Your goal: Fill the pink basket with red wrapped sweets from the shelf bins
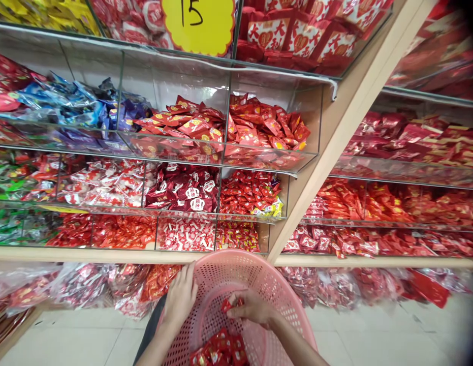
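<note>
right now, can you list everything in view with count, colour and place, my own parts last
basket: one, pink, bottom centre
basket packets: several, red, basket's near side
held packet: at least one, red, inside basket
shelving: two bays, clear and pale wood, across the view
price sign: one, yellow, top centre
yellow packets: many, top left
blue packets: many, upper left
maroon packets: many, centre
green packets: many, left edge
red packets: many, both bays
bagged packets: many, mostly red, under shelving
floor tiles: several, pale, bottom
leg: one, dark-clothed, left of basket
left hand: one, bare, basket's left rim
right hand: one, bare, inside basket
</note>
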`<state>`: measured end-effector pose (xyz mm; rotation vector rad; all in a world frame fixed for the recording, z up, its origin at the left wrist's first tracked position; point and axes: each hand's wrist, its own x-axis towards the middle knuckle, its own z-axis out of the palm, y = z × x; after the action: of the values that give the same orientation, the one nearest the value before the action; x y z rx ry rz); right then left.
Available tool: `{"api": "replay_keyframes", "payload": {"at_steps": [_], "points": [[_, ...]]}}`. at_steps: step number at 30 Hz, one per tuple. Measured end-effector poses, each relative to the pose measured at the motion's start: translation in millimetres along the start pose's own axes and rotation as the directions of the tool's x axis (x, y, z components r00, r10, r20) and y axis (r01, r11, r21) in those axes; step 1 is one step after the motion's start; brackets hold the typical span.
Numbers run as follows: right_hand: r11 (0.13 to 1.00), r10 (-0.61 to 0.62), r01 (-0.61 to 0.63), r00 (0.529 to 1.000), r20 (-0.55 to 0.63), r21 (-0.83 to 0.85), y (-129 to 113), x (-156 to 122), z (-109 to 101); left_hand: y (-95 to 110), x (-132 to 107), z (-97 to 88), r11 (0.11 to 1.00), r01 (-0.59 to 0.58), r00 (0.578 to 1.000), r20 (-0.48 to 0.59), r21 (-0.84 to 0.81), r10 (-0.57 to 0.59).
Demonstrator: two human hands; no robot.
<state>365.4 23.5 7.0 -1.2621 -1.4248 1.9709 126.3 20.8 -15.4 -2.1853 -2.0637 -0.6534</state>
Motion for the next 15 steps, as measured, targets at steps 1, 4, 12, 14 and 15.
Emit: {"api": "replay_keyframes", "payload": {"at_steps": [1, 4, 12, 14, 15], "points": [[1.000, 0.015, -0.015, 1.000, 0.014, -0.007, 1, 1, 0, 0, 0, -0.2, 1.000, 0.000, 1.000, 0.002, 0.003, 0.000], [0.997, 0.065, -0.062, 0.996, 0.061, -0.046, 8, 4, 4, 0, 0, -0.6, 1.000, -0.002, 1.000, 0.005, 0.009, 0.002], [0.874, 0.176, -0.022, 0.945, 0.274, -0.486, 21, 14, 42, -1, 1, 1.7, 1.000, -0.011, 1.000, -0.023, 0.015, 0.012], [0.834, 0.237, -0.021, 0.916, 0.325, -0.551, 23, 17, 54, -2, 1, 2.1, 1.000, -0.015, 1.000, -0.021, 0.015, 0.015], [0.814, 0.258, -0.013, 0.904, 0.341, -0.581, 25, 20, 59, -2, 1, 2.1, 1.000, -0.017, 1.000, -0.017, 0.014, 0.017]]}}
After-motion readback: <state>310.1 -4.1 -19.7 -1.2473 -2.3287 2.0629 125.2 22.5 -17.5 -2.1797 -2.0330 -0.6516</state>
